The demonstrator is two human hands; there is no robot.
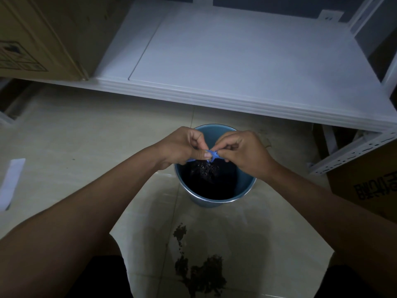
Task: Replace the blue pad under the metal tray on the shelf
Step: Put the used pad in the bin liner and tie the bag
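At your far left, a white strip of paper (11, 181) lies flat on the pale tiled floor (86, 134). Above it, upper left, a brown cardboard box (40, 35) with a printed label stands on the left end of the white shelf (225, 61); the shelf's broad board runs rightward across the top of your view, its ribbed front edge overhanging the floor. Your left hand (182, 147) is raised over the near-left rim of the bucket, fingers curled, thumb and forefinger pinching the left end of the blue pad (211, 155). The blue pad is bunched into a small twisted wad between your two hands, directly above the bucket's mouth and clear of the shelf; only its pinched ends show. Below it stands the blue bucket (245, 186) on the floor, just in front of the shelf edge, its inside dark with what looks like loose dark debris, though the dim light makes that hard to confirm. Nearer you, a dark crumbly spill (199, 274) lies on the tiles. Your right hand (242, 150) mirrors the left, fingers curled, pinching the pad's right end. At far right, a white perforated metal frame (354, 151) slants under the shelf, and a second cardboard box (369, 186) with printed characters sits beside it.
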